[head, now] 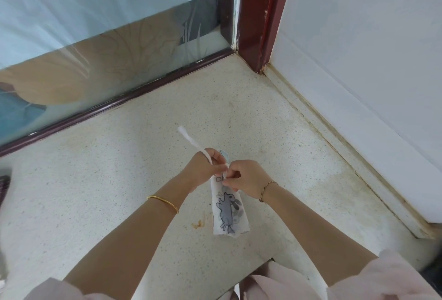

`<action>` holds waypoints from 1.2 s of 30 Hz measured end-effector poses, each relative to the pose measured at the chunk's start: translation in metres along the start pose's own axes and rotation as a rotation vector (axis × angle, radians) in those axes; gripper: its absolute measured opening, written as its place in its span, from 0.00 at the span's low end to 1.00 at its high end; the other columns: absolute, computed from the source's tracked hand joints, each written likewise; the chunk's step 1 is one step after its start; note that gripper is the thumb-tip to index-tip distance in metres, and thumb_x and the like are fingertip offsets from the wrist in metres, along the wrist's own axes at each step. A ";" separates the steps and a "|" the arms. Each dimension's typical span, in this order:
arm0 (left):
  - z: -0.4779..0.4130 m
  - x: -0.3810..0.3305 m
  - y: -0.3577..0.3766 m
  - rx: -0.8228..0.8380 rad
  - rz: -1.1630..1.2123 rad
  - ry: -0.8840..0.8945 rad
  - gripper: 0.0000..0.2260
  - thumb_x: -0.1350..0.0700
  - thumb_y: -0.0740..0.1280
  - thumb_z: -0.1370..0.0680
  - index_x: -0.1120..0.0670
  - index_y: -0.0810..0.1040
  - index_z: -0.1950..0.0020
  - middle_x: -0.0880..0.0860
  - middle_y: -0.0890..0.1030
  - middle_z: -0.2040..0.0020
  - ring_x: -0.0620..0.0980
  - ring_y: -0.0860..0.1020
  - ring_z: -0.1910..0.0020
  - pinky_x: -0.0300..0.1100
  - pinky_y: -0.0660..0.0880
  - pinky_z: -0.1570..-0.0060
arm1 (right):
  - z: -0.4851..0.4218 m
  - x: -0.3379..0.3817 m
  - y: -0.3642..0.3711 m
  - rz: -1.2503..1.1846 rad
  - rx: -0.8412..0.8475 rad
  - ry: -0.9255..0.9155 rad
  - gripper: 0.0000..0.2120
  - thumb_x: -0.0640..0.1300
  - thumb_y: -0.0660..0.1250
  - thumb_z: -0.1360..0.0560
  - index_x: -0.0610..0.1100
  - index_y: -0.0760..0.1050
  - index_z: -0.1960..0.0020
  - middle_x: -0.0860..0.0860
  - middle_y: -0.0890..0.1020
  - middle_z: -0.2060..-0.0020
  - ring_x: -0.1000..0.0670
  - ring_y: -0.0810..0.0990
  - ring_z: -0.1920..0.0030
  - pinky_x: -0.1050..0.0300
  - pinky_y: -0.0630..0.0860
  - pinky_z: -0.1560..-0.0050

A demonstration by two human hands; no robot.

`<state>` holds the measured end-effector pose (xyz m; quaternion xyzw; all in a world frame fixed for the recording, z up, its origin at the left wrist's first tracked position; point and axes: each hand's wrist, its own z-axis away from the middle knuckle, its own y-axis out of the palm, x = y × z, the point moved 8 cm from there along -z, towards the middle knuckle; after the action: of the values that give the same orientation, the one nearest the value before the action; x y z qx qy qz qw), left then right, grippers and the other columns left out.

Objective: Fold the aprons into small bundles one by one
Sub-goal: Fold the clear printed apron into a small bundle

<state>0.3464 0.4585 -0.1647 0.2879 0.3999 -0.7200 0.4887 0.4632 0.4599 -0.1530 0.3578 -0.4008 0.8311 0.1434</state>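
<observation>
The left hand (202,168) grips the top of the rolled apron (229,213), and the right hand (248,179) pinches its strap (191,140). Beyond the fingers, open floor (239,108) reaches the glass door (95,36) and the wall (358,48). A stain (198,223) lies nearer.

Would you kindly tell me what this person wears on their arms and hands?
No gloves on the left hand or right hand. A plain gold bangle circles the left wrist, a thin chain bracelet the right. Pale pink sleeves end above the elbows.

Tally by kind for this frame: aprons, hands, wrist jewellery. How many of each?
apron: 1, gripped by both hands
hands: 2, left hand, right hand
bracelets: 2, gold bangle, thin chain
Total: 5
</observation>
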 end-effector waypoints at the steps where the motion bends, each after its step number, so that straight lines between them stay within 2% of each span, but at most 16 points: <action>1: -0.001 0.000 0.002 0.010 -0.002 0.006 0.07 0.64 0.71 0.28 0.55 0.76 0.56 0.51 0.78 0.60 0.46 0.76 0.61 0.35 0.73 0.58 | 0.000 0.001 0.002 0.040 0.043 -0.010 0.12 0.43 0.69 0.28 0.48 0.71 0.68 0.55 0.76 0.71 0.57 0.74 0.68 0.65 0.71 0.62; 3: -0.001 -0.001 0.005 0.015 -0.026 0.031 0.08 0.64 0.72 0.28 0.53 0.75 0.57 0.50 0.77 0.60 0.44 0.75 0.62 0.30 0.71 0.63 | -0.003 0.000 0.000 0.029 0.022 -0.009 0.13 0.45 0.68 0.27 0.45 0.71 0.69 0.52 0.74 0.71 0.55 0.71 0.69 0.65 0.67 0.65; 5: -0.001 -0.005 0.008 0.024 -0.059 0.072 0.09 0.65 0.70 0.28 0.53 0.74 0.59 0.49 0.76 0.61 0.44 0.74 0.63 0.29 0.70 0.66 | -0.005 -0.006 -0.009 -0.143 -0.098 0.033 0.08 0.42 0.65 0.26 0.40 0.75 0.62 0.48 0.75 0.63 0.51 0.73 0.66 0.62 0.68 0.66; 6: -0.001 -0.009 0.009 0.034 -0.078 0.102 0.10 0.66 0.69 0.27 0.52 0.73 0.59 0.49 0.76 0.61 0.44 0.73 0.63 0.30 0.71 0.65 | -0.005 -0.009 -0.013 -0.220 -0.151 0.042 0.03 0.39 0.63 0.26 0.41 0.75 0.57 0.49 0.77 0.58 0.51 0.74 0.64 0.63 0.70 0.66; 8: 0.000 -0.014 0.011 0.039 -0.170 0.146 0.12 0.66 0.68 0.27 0.50 0.71 0.61 0.50 0.76 0.60 0.46 0.74 0.62 0.36 0.72 0.62 | -0.006 -0.009 -0.012 -0.237 -0.158 0.022 0.10 0.34 0.62 0.27 0.43 0.74 0.48 0.52 0.77 0.53 0.52 0.75 0.60 0.67 0.70 0.63; 10: 0.001 -0.017 0.012 0.018 -0.338 0.194 0.10 0.64 0.67 0.27 0.49 0.71 0.61 0.50 0.77 0.59 0.47 0.74 0.60 0.40 0.71 0.60 | -0.007 -0.007 -0.008 -0.188 -0.139 -0.017 0.11 0.35 0.65 0.27 0.43 0.74 0.46 0.53 0.77 0.52 0.53 0.74 0.58 0.70 0.70 0.61; 14: 0.010 -0.023 0.013 -0.100 -0.466 0.303 0.06 0.63 0.64 0.27 0.52 0.72 0.57 0.47 0.74 0.61 0.46 0.71 0.61 0.39 0.67 0.63 | -0.016 -0.013 -0.004 -0.126 -0.165 -0.002 0.06 0.42 0.69 0.26 0.43 0.74 0.51 0.51 0.77 0.55 0.52 0.75 0.57 0.65 0.70 0.57; 17: 0.019 -0.034 0.021 -0.162 -0.738 0.515 0.08 0.66 0.64 0.30 0.54 0.72 0.56 0.48 0.74 0.59 0.47 0.68 0.60 0.41 0.67 0.63 | -0.020 -0.014 0.002 -0.064 -0.132 0.031 0.04 0.42 0.67 0.27 0.45 0.73 0.58 0.51 0.76 0.61 0.53 0.73 0.62 0.63 0.68 0.59; 20: 0.026 -0.042 0.028 -0.246 -0.905 0.657 0.14 0.68 0.71 0.37 0.54 0.74 0.58 0.48 0.74 0.61 0.47 0.70 0.63 0.39 0.66 0.74 | -0.020 -0.012 0.006 -0.055 -0.102 0.078 0.04 0.40 0.64 0.27 0.43 0.73 0.61 0.51 0.75 0.67 0.54 0.70 0.67 0.62 0.69 0.63; 22: 0.024 -0.042 0.028 -0.292 -0.959 0.647 0.16 0.68 0.74 0.41 0.55 0.76 0.58 0.50 0.75 0.62 0.49 0.72 0.65 0.37 0.64 0.79 | -0.018 -0.009 0.006 -0.056 -0.095 0.090 0.08 0.38 0.60 0.26 0.44 0.70 0.63 0.52 0.72 0.70 0.55 0.67 0.69 0.64 0.67 0.65; 24: 0.023 -0.042 0.025 -0.317 -0.927 0.651 0.15 0.67 0.75 0.39 0.56 0.76 0.57 0.53 0.75 0.60 0.50 0.74 0.64 0.36 0.66 0.80 | -0.015 -0.012 0.001 -0.143 -0.114 0.099 0.09 0.38 0.59 0.25 0.46 0.70 0.64 0.51 0.74 0.70 0.54 0.71 0.69 0.64 0.70 0.64; 28: 0.021 -0.036 0.015 -0.341 -0.793 0.642 0.07 0.63 0.70 0.30 0.57 0.74 0.56 0.54 0.74 0.58 0.51 0.74 0.63 0.38 0.71 0.76 | -0.007 -0.019 -0.011 -0.420 -0.225 0.063 0.06 0.37 0.58 0.22 0.43 0.73 0.51 0.45 0.81 0.64 0.53 0.78 0.69 0.64 0.75 0.66; 32: 0.014 -0.031 0.010 -0.303 -0.744 0.512 0.05 0.58 0.64 0.23 0.57 0.69 0.54 0.53 0.71 0.56 0.50 0.70 0.64 0.39 0.66 0.68 | -0.010 -0.012 -0.014 -0.280 -0.177 -0.022 0.12 0.36 0.57 0.22 0.46 0.77 0.47 0.49 0.81 0.63 0.53 0.79 0.67 0.68 0.74 0.65; 36: 0.009 -0.025 0.009 -0.215 -0.660 0.453 0.04 0.57 0.63 0.22 0.56 0.69 0.54 0.52 0.71 0.58 0.51 0.71 0.63 0.42 0.68 0.64 | -0.012 -0.013 -0.018 -0.170 -0.153 -0.015 0.09 0.37 0.61 0.24 0.44 0.79 0.51 0.47 0.83 0.62 0.50 0.82 0.64 0.63 0.77 0.61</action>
<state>0.3639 0.4612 -0.1427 0.2426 0.6410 -0.7107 0.1586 0.4762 0.4817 -0.1573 0.3849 -0.4323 0.7801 0.2373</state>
